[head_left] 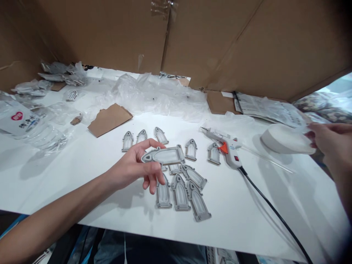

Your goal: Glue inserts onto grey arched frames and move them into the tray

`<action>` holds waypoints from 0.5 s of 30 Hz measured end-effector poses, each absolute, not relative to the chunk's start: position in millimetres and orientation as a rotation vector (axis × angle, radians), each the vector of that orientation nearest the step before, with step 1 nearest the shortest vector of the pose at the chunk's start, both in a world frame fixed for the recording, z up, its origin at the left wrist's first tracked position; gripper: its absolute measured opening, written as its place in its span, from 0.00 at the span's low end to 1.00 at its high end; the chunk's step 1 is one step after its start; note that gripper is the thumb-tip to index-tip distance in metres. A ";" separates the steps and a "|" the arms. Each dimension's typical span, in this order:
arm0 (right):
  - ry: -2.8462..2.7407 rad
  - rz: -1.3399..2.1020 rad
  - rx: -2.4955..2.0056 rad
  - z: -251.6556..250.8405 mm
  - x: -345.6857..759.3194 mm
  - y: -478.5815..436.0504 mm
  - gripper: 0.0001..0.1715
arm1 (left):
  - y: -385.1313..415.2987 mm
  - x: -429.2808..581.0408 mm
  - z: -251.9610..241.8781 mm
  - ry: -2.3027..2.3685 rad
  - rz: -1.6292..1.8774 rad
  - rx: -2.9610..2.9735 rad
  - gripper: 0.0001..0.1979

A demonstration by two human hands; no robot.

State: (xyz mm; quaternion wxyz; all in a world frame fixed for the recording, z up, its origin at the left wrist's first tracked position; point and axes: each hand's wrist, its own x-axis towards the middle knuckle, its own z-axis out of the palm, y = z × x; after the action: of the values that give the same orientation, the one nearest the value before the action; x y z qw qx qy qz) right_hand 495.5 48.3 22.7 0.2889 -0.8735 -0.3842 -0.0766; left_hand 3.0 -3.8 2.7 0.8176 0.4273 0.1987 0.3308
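Note:
My left hand (140, 165) pinches a grey arched window-shaped piece (166, 156) with a pale centre, held on its side above the table. Beneath and around it lie several like pieces, among them one arched piece (180, 192) in a cluster at the front and another arched piece (190, 149) farther back. At the right edge, my right hand (331, 141) is closed at the side of a round white roll (286, 139); its fingertips are partly hidden. Between the hands a white glue gun (227, 146) with an orange trigger lies on its side, a clear glue stick (268, 159) behind it.
Crumpled clear plastic (154, 97) runs along the back of the white table (104, 216). A torn cardboard piece (110, 119) lies left of centre. At far left a water bottle (30, 124) lies on its side. The glue gun's black cord (275, 211) crosses the right front. Tall cardboard walls (115, 36) stand behind.

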 end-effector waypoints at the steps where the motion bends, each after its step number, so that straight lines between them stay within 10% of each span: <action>1: -1.017 -0.205 -2.256 27.1 484.7 46.5 0.21 | -4.9 4.1 3.8 0.471 0.711 0.958 0.20; 15: -1.451 0.687 -1.272 64.0 229.8 -45.1 0.04 | -19.2 -2.5 8.5 0.775 0.702 1.214 0.22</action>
State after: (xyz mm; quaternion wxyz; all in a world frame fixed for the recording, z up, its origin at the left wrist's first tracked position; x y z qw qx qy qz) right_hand 229.8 -45.1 64.0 0.5199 -0.5305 -0.6051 0.2866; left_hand -2.5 -19.2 8.5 0.6959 0.5441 0.3473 0.3147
